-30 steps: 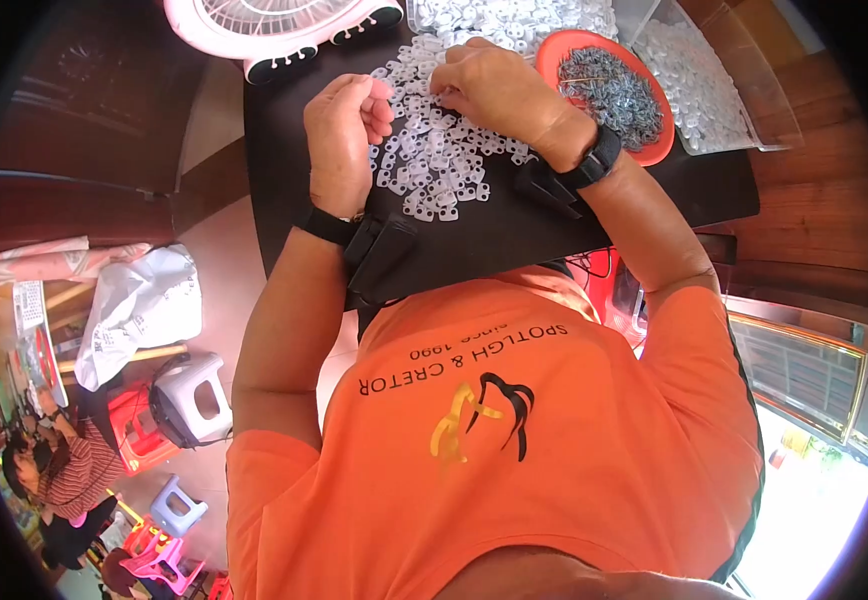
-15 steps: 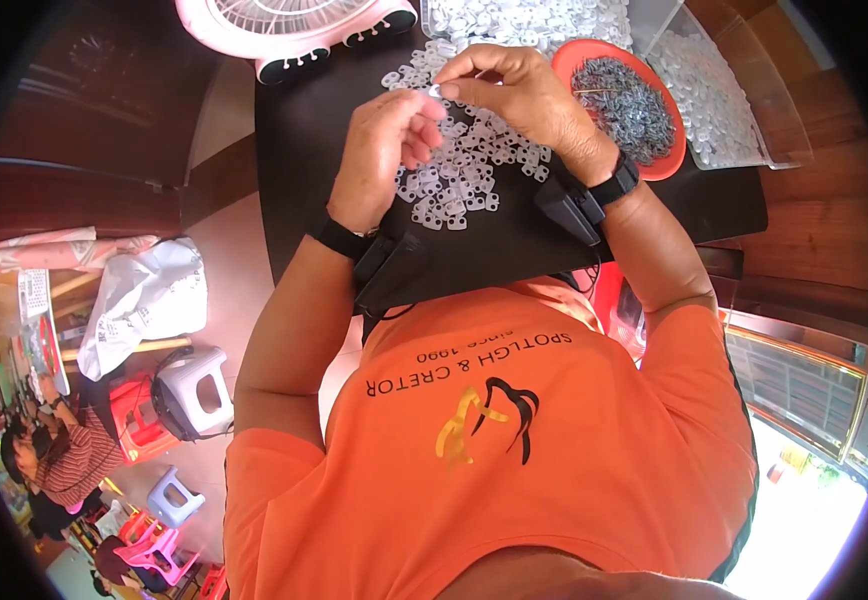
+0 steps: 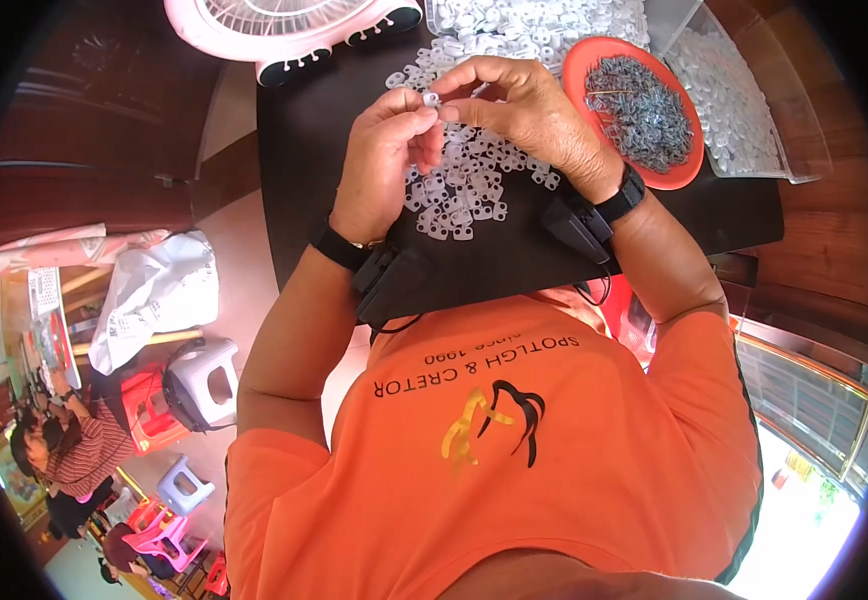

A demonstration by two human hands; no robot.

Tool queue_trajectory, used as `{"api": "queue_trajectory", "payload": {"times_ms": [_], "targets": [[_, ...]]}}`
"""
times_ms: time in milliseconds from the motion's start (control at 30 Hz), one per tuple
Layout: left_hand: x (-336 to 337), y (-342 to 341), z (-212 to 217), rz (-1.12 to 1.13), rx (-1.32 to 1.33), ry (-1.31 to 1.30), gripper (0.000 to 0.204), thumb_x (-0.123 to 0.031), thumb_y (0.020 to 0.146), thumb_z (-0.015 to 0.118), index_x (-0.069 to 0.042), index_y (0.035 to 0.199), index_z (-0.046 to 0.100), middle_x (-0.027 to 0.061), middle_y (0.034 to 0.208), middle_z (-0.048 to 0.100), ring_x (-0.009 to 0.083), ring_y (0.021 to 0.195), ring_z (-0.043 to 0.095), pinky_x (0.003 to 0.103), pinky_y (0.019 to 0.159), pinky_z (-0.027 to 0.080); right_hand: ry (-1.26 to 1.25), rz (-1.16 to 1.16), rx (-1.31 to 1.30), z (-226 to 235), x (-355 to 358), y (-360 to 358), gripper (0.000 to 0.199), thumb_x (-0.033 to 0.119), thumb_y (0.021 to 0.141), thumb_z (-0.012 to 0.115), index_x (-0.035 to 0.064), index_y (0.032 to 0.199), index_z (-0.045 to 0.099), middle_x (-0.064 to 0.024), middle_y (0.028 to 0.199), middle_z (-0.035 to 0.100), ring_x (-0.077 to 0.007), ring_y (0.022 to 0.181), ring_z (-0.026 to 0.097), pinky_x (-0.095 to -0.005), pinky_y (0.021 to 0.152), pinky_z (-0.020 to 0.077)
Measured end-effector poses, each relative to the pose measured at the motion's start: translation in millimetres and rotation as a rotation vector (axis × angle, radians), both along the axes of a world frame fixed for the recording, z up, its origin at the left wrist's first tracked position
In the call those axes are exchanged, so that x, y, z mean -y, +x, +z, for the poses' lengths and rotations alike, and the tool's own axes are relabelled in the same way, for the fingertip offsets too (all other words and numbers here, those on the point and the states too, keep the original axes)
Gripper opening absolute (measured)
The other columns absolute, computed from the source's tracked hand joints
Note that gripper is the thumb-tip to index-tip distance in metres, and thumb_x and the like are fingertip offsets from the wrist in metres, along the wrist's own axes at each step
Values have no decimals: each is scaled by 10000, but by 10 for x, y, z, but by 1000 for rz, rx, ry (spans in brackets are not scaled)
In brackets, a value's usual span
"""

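My left hand and my right hand meet above a dark table. Together their fingertips pinch one small white plastic piece, held just above a loose pile of similar white plastic pieces on the tabletop. Each wrist carries a black band. An orange round dish filled with small grey metal parts sits right of my right hand.
A clear tray of white pieces lies at the far right, another heap at the table's back. A pink fan stands back left. White bag, plastic stools and seated people are at the lower left.
Both hands have lifted off the pile and drawn together toward me, now pinching one white piece between their fingertips.
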State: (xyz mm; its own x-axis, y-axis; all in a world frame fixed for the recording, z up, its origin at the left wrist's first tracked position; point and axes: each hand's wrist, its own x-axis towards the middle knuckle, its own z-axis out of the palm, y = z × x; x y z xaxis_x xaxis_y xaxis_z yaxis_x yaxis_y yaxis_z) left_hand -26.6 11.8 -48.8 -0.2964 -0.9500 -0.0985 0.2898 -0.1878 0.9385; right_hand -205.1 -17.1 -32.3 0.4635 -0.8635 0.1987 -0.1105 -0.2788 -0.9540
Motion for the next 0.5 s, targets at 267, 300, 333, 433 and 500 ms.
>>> {"api": "queue_trajectory", "payload": {"times_ms": [267, 300, 333, 433, 500], "targets": [[-18, -16, 69, -3, 199, -61, 161, -176, 843, 512, -48, 754, 554, 7, 621, 528, 74, 531, 452, 208, 497, 343, -444, -11, -135, -48, 15, -30, 186, 66, 763, 678, 75, 949, 673, -76, 866, 652, -213, 816, 636, -297, 734, 496], [-21, -9, 73, -10, 251, -79, 169, -177, 842, 511, -36, 764, 561, 6, 620, 523, 72, 531, 447, 206, 496, 340, -488, 2, -153, -42, 8, -32, 181, 34, 764, 671, 56, 943, 664, -78, 875, 645, -212, 816, 629, -292, 724, 495], [-23, -2, 76, -17, 303, -97, 177, -178, 841, 509, -24, 773, 567, 6, 618, 518, 69, 532, 441, 203, 494, 337, -532, 15, -172, -39, 4, -34, 178, 2, 764, 664, 37, 938, 656, -79, 883, 638, -210, 816, 622, -286, 713, 493], [-27, 6, 106, -25, 340, -104, 190, -180, 838, 507, -19, 756, 568, 5, 607, 512, 67, 526, 435, 206, 490, 339, -572, -7, -194, -43, 13, -44, 175, 18, 751, 681, 55, 920, 658, -73, 875, 641, -221, 821, 622, -304, 715, 499], [-10, 18, 90, -15, 355, -108, 198, -176, 836, 508, -21, 730, 568, 5, 595, 511, 67, 521, 438, 205, 490, 340, -591, -28, -199, -41, 1, -33, 184, 33, 731, 697, 65, 908, 663, -68, 863, 644, -240, 820, 620, -318, 713, 501]]}}
